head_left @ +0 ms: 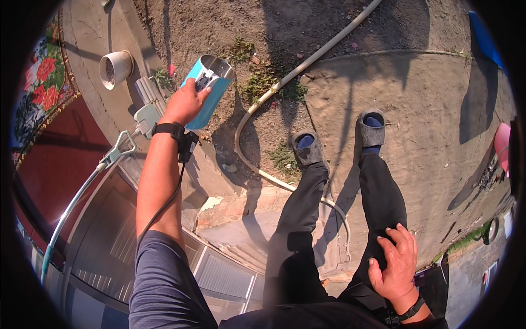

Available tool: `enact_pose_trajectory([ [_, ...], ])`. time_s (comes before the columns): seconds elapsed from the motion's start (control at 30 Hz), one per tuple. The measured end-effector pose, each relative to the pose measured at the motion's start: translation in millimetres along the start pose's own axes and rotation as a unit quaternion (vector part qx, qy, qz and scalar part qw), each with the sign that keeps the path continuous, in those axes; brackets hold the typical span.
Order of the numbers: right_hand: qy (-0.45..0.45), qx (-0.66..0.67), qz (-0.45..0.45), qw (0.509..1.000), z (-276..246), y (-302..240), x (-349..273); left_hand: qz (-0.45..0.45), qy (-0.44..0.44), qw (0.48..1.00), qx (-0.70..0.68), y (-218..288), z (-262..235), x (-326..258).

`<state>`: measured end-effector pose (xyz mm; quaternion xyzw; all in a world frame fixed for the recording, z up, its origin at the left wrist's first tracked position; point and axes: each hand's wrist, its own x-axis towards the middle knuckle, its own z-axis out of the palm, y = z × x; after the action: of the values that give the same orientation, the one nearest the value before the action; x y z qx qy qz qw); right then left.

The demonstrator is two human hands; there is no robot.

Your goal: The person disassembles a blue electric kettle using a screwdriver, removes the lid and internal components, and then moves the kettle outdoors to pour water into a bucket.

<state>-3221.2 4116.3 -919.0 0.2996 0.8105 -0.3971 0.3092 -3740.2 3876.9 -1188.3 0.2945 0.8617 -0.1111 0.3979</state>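
My left hand (186,103) is stretched forward and closed around a turquoise cylindrical metal container (212,104). Its open, shiny metal mouth faces up and away, and a silver fitting on its side sits by my fingertips. The container hangs above bare soil, next to a few weeds. At the lower right, my right hand (395,264) is over my right thigh with its fingers apart and nothing in it. I cannot tell whether it touches the black trousers (386,192).
A pale hose (290,77) curves over the soil and passes by my slippers (308,149). On the left are a white pot (116,68), a mop-like tool with a light blue pole (68,211) and a floral cloth (46,82). A pink object (501,145) stands far right.
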Motion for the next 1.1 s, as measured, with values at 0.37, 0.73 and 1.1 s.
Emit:
enact_pose_trajectory([
  [0.37,0.003,-0.011,-0.011,1.0,2.3,-0.6,-1.9,-0.01,0.004,0.999,-0.043,4.7,12.8,-23.7],
  [0.73,0.004,-0.011,-0.01,1.0,5.3,-2.6,-4.1,-0.005,-0.052,0.996,-0.069,26.5,54.4,-66.7],
  [1.1,0.009,-0.006,-0.007,1.0,12.0,-6.1,-7.5,0.015,-0.089,0.994,-0.056,58.8,73.6,-77.8],
])
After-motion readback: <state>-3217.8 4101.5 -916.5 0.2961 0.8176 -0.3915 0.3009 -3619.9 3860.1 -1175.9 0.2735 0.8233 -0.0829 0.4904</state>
